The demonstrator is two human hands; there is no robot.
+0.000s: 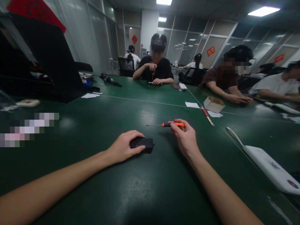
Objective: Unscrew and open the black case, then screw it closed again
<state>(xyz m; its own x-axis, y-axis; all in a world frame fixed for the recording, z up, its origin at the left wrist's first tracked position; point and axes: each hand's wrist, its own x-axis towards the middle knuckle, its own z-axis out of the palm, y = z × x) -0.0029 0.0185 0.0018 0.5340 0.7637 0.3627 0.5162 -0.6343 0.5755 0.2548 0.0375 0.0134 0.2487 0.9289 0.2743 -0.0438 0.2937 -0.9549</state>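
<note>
My left hand is closed around the left part of a small black box, thumb along the near side and fingers over the far side. The box rests on the green tabletop. To its right, my right hand grips a screwdriver by its orange and black handle. The thin shaft lies level and points left, its tip beyond the box and apart from it. My palm hides part of the left end of the box.
A white power bank with a strap lies at the right. Farther back are a small open box, a red-and-white strip and paper. A large black panel stands at the left. Several people sit around the tables.
</note>
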